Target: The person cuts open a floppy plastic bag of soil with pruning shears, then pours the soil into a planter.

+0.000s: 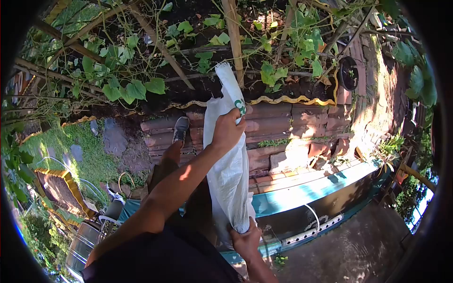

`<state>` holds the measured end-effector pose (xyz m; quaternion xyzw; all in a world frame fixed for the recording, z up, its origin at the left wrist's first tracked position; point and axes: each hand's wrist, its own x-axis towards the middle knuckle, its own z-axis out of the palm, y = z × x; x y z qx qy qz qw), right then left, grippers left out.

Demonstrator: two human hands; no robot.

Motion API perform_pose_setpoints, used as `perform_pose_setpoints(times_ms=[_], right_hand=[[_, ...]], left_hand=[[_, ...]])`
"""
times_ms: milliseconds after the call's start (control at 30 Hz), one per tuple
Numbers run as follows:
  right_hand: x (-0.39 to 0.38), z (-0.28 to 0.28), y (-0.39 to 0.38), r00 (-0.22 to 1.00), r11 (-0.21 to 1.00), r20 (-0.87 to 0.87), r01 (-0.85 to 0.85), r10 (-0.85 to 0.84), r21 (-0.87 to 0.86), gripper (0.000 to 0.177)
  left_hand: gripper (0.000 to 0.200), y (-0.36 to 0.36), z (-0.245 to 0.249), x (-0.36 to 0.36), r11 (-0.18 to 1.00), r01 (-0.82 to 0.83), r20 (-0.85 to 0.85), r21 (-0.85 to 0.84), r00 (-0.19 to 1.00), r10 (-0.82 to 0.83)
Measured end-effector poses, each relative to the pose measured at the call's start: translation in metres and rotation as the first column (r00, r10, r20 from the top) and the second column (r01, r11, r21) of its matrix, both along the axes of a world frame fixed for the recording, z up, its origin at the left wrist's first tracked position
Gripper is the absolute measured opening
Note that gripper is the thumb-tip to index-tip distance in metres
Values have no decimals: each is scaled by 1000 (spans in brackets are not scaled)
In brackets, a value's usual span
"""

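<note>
A long white woven sack (226, 165) with a green print near its upper end hangs stretched lengthwise in front of my body. My left hand (228, 126) grips its upper part, beside the green print, and the frayed end sticks out beyond the fingers. Lower down, my right hand (247, 239) is closed round the sack's bunched lower part. The sack looks folded and creased between the two hands. Some of my fingers are hidden behind the cloth.
Wooden poles (233, 42) and leafy vines stand over a dark soil bed with a wavy yellow edge (292, 99). My shoe (181, 128) is near reddish tiles (269, 113). A teal-edged basin (302, 195) holds a white perforated pipe (314, 230). A round black pot (348, 73) is upper right.
</note>
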<state>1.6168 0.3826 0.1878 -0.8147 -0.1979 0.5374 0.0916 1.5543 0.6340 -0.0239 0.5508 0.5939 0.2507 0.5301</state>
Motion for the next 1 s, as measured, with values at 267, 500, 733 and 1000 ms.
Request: perform_pose_setpoints(times_ms=[267, 500, 733, 1000], right_hand=[[19, 9, -6, 1000, 996, -2, 4, -3, 86, 49], [41, 11, 0, 998, 995, -3, 60, -60, 76, 42], [55, 21, -14, 989, 979, 11, 143, -146, 146, 38], [98, 28, -20, 996, 945, 26, 70, -82, 320, 38]], left_hand=[[15, -6, 9, 28, 999, -25, 50, 32, 998, 23], [22, -10, 20, 46, 998, -14, 6, 56, 1000, 14], [14, -10, 24, 81, 997, 66, -1, 28, 998, -66], [15, -11, 28, 121, 996, 48, -23, -70, 998, -50]])
